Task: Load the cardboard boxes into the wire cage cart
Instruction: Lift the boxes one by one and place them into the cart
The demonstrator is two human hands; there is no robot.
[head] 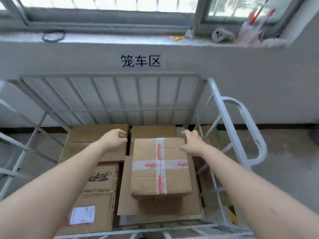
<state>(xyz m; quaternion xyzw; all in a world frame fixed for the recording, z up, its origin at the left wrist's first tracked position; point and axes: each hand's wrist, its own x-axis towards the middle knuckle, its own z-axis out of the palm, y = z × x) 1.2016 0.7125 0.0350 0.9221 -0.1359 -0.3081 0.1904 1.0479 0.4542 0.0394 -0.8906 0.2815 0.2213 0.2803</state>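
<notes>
Taped cardboard box (161,165) sits atop other boxes (96,195) in wire cage cart (231,128); left hand (114,138) loosely curled, empty, just beside it; right hand (192,143) relaxed at its far-right corner.

Bright window (110,2) backlight, overexposed; soft blur, edges warped.

Head cam looks fwd & down, close above wire cage cart (110,75), facing wall (241,75) w/ window (110,2)

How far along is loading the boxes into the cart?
Done: several boxes lie in the cart, the taped box stacked on top. In hand: nothing clearly gripped; left hand hovers empty, right hand sits at the taped box's far corner. Left: no waiting boxes in view.
</notes>
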